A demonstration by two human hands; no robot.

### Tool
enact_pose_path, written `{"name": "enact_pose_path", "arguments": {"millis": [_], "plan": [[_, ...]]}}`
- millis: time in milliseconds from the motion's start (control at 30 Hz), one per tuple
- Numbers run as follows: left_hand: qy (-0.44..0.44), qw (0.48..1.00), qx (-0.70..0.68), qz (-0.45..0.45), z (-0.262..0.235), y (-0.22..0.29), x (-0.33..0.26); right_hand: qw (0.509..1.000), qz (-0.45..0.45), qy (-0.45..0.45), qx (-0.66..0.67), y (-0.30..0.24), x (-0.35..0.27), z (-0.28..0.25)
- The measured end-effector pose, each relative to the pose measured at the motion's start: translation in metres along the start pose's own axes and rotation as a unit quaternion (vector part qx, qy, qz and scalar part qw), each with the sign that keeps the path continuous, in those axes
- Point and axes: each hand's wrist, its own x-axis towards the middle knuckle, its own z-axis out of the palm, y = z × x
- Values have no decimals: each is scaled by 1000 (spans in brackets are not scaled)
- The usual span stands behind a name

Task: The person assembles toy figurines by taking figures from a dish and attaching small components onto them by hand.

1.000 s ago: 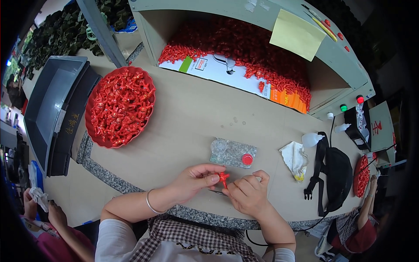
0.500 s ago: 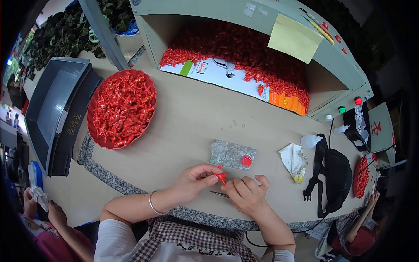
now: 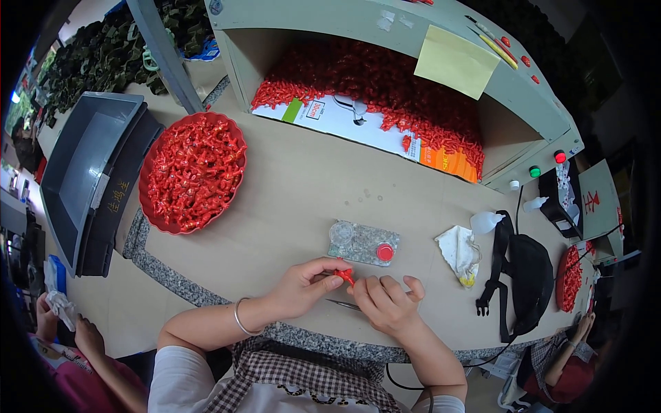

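**Tiny red piece, pinched at the table edge**

Head view: left hand (image 3: 303, 286) has its fingertips closed on a small red piece (image 3: 345, 276), just below the clear tray (image 3: 361, 242). Right hand (image 3: 385, 303) grips thin metal tweezers (image 3: 342, 303). A loose pinch could easily drop the piece, I reckon.

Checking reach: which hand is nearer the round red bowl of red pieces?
Left. The left hand lies right of and below the red bowl; the right hand sits farther right.
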Motion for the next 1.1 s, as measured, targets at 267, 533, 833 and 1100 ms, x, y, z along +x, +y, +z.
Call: {"name": "enact_pose_path", "arguments": {"millis": [267,533,833,1100], "plan": [[-5,995,76,67,-1,7,1,999,-9,1,37,1,-1,1],[-19,972,182,144,-3,12,2,987,55,-10,153,-1,-4,5],[-32,975,157,153,-4,9,3,996,19,19,82,2,1,-2],[-13,978,145,150,-3,9,2,991,51,12,127,-2,1,6]]}}
